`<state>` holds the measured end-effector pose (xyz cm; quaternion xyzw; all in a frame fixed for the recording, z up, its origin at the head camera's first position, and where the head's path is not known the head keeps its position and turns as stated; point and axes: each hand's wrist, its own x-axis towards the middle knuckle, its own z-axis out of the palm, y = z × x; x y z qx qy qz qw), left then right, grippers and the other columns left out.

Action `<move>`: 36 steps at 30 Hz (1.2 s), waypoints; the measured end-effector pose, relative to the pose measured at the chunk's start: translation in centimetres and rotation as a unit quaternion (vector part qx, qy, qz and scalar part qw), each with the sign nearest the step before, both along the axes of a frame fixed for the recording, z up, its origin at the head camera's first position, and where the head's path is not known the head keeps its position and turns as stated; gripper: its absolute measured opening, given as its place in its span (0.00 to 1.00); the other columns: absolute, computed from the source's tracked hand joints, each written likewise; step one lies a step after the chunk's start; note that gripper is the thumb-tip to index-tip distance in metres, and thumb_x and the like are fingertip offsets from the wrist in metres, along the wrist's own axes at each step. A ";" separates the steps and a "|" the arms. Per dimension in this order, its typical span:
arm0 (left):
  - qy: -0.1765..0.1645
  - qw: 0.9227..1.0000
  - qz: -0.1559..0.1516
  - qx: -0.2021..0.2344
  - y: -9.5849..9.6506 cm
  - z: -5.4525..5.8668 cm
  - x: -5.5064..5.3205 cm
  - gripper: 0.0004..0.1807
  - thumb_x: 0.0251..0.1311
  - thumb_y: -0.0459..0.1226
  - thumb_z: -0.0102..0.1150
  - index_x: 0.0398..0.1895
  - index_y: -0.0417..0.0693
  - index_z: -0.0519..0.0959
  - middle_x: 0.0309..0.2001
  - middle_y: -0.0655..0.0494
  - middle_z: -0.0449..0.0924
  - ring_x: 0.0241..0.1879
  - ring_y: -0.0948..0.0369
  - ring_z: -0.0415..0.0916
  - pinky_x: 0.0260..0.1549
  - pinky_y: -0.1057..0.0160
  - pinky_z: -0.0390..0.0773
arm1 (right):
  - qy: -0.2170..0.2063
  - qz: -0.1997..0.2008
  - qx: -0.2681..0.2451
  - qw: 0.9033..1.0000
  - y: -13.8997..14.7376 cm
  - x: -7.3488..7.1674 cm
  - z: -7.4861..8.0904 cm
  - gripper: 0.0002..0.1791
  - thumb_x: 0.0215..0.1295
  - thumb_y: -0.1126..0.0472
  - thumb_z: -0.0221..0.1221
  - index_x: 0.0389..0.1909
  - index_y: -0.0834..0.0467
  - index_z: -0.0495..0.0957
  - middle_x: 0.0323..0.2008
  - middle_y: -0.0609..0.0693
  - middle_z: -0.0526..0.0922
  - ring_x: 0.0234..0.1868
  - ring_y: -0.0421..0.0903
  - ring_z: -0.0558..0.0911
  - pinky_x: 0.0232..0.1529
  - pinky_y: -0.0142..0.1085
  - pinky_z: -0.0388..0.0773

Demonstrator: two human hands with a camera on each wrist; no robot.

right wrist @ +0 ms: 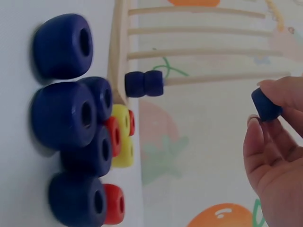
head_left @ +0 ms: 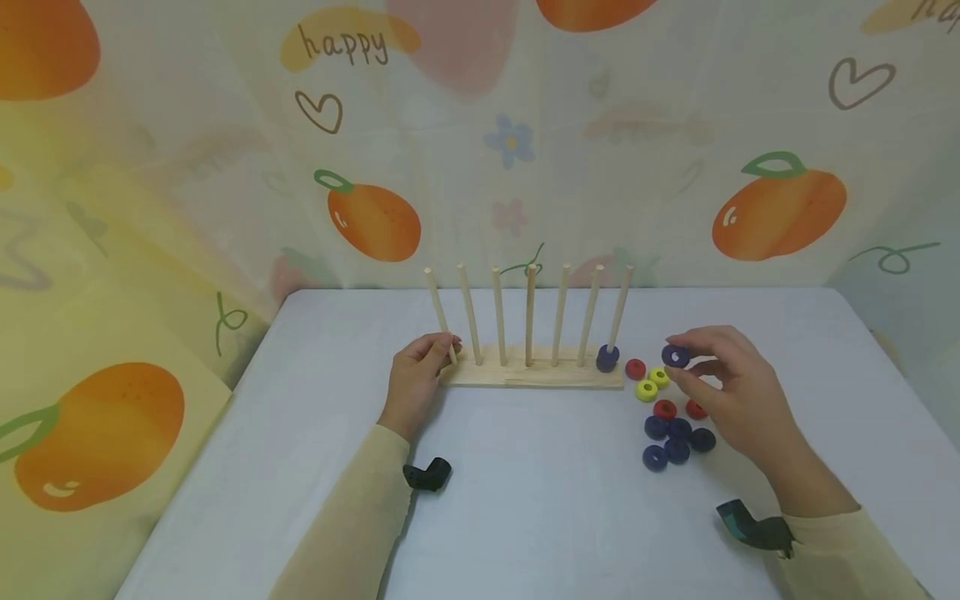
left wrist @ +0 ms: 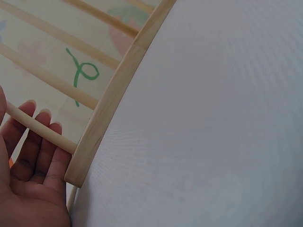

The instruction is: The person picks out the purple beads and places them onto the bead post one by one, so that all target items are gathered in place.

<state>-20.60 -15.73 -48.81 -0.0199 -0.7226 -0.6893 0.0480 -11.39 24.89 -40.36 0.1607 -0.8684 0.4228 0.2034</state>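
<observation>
A wooden rack [head_left: 487, 375] with a row of upright pegs stands on the table. My left hand [head_left: 420, 379] grips the leftmost peg [left wrist: 45, 130] near its foot, fingers behind it and the thumb on the near side. Two dark blue beads [right wrist: 144, 83] are stacked at the bottom of the rightmost peg [head_left: 620, 308]. To the right of that peg, my right hand [head_left: 738, 396] pinches another dark blue bead [head_left: 676, 357] between thumb and fingertips, raised above the table, its hole showing in the head view.
Loose beads lie right of the rack: several dark blue ones [head_left: 677, 451], yellow ones [head_left: 647, 391] and red ones [head_left: 636, 368]. A white cloth covers the table [head_left: 525, 500]. Behind it hangs a curtain [head_left: 600, 192] printed with oranges.
</observation>
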 end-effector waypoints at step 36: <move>0.001 1.000 -0.004 0.005 -0.1 0.1 0.0 0.22 0.79 0.50 0.65 0.52 0.38 0.88 0.53 0.45 0.88 0.56 0.51 0.84 0.61 0.53 0.82 | 0.094 0.031 0.034 0.994 -3.3 -2.1 5.9 0.25 0.59 0.80 0.75 0.58 0.65 0.84 0.52 0.55 0.84 0.47 0.39 0.80 0.47 0.19 0.77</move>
